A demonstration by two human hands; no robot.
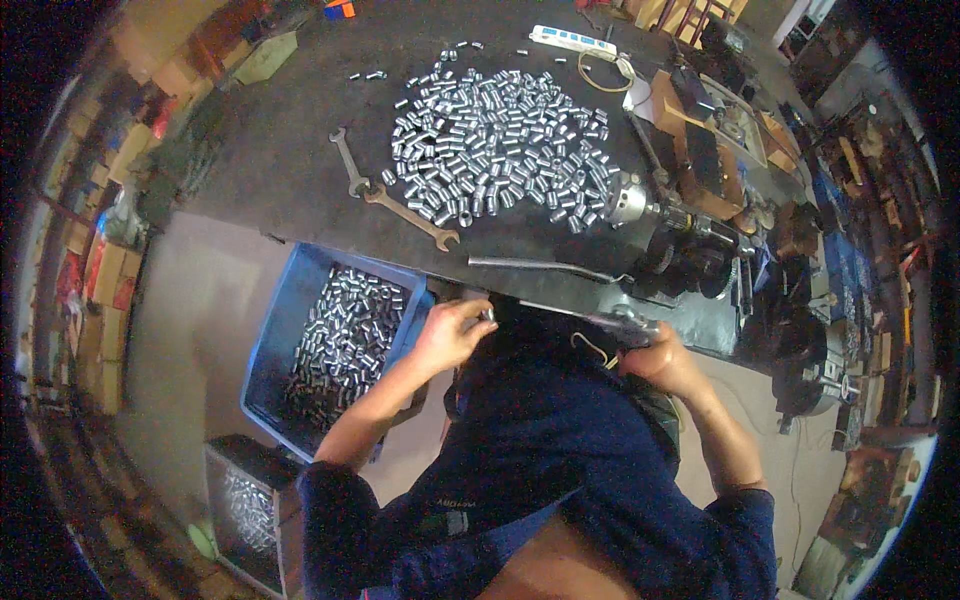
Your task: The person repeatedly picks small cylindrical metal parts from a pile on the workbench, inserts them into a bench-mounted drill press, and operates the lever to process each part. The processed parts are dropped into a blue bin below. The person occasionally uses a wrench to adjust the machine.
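Observation:
Close to the table's front edge, my left hand [449, 336] is closed, pinching a small shiny metal sleeve [487, 314] between thumb and fingertips. My right hand [662, 362] wraps round the grip of a grey air blow gun [628, 325]. Its long thin nozzle points left toward the sleeve, with a gap between them. A pale hose [592, 347] hangs by the right hand. Beyond both hands, a wide heap of metal sleeves [490, 140] lies on the dark table [290, 130]. Left of my left hand stands a blue bin [262, 345] holding many similar sleeves.
Two open-ended wrenches [410, 217] and a bent metal rod [545, 264] lie before the heap. A machine with a chuck [630, 198] stands at right. Farther back are a white power strip [573, 41] and boxes. Another container [285, 510] of metal parts sits lower left.

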